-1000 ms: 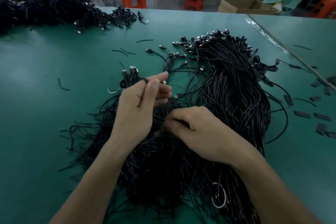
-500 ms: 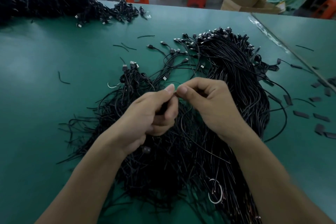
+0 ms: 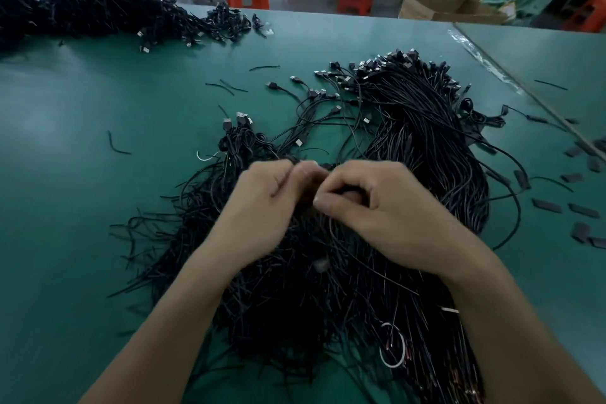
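The left hand (image 3: 259,207) and the right hand (image 3: 383,207), close together, both pinch one black USB cable (image 3: 292,160) above the big loose cable pile (image 3: 426,147) in the middle of the worktop (image 3: 98,207), so I judge that most of the work is left.

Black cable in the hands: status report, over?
Left hand, right hand both pinch black cable. Held above cable pile. Tangled strands beneath could snag.

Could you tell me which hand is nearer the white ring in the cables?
Right: the right hand is straight beyond the white ring; the left hand is further left.
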`<state>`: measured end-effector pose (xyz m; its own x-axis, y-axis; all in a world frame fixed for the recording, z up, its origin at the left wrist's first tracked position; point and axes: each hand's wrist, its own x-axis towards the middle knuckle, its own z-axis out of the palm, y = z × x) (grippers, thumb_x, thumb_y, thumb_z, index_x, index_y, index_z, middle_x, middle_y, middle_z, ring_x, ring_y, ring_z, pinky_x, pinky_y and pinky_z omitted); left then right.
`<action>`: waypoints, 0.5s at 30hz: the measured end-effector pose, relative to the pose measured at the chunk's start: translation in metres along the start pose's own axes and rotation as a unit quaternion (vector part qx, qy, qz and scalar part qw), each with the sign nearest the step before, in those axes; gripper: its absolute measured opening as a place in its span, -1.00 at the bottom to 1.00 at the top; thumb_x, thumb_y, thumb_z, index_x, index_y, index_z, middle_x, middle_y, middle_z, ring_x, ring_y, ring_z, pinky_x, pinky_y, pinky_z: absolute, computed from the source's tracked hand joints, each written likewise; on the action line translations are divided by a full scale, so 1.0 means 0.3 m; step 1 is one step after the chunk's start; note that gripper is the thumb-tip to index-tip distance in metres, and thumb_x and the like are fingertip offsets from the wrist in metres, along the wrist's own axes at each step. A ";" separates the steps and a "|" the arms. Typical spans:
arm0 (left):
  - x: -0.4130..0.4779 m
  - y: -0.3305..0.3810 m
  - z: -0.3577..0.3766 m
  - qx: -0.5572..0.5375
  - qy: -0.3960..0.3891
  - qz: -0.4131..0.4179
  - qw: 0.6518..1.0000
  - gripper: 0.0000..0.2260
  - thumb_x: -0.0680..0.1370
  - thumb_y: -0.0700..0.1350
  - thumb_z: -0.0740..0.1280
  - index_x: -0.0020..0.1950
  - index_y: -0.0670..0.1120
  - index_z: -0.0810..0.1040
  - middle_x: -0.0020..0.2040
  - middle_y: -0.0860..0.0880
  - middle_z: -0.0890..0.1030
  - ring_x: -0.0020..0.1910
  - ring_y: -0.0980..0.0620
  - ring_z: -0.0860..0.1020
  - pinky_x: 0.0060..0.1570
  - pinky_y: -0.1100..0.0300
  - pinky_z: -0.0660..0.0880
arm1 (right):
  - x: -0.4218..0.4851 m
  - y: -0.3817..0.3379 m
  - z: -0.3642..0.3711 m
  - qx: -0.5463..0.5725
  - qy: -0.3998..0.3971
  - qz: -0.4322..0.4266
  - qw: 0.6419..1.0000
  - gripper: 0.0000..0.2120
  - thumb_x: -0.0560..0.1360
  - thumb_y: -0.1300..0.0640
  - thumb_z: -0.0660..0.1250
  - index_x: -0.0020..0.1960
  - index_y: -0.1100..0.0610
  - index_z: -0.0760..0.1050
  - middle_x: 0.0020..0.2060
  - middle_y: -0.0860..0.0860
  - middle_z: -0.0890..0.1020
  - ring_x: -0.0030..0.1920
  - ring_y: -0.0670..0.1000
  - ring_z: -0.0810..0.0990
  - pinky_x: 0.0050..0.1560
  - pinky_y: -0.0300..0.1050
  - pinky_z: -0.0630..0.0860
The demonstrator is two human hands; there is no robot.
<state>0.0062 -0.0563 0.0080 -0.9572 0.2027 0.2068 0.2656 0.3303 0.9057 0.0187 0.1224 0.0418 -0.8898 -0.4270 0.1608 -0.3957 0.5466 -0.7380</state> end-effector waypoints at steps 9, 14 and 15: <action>-0.011 0.044 -0.044 -0.340 -0.160 -0.120 0.919 -0.53 0.64 0.14 0.14 -0.40 -0.04 0.48 -0.58 0.11 0.25 -0.64 0.16 0.21 -0.61 0.35 0.23 | 0.036 0.048 0.028 0.123 0.109 0.010 0.986 -0.81 0.54 -0.05 0.33 -0.12 0.02 0.64 -0.41 -0.10 0.51 -0.40 -0.15 0.37 -0.37 -0.27 0.32; 0.006 0.045 -0.058 -0.542 -0.063 -0.085 0.833 -0.59 0.64 0.09 0.16 -0.36 -0.01 0.52 -0.52 0.11 0.41 -0.58 0.20 0.38 -0.55 0.36 0.37 | 0.006 0.053 0.090 0.056 0.024 0.071 0.996 -0.80 0.63 0.00 0.24 0.00 -0.07 0.66 -0.42 -0.15 0.57 -0.52 -0.18 0.37 -0.50 -0.25 0.31; 0.009 0.045 -0.057 -0.558 -0.025 -0.075 0.826 -0.59 0.63 0.10 0.17 -0.32 -0.02 0.60 -0.47 0.10 0.49 -0.51 0.18 0.48 -0.49 0.35 0.45 | -0.003 0.047 0.095 0.045 -0.008 0.068 0.997 -0.79 0.64 0.00 0.24 0.03 -0.04 0.66 -0.44 -0.18 0.55 -0.53 -0.19 0.39 -0.50 -0.33 0.31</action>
<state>0.0052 -0.0671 0.0272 -0.9564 0.2831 0.0714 -0.1531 -0.6945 0.7030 0.0203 0.1099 0.0125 -0.9299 -0.3651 0.0454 -0.2492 0.5343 -0.8077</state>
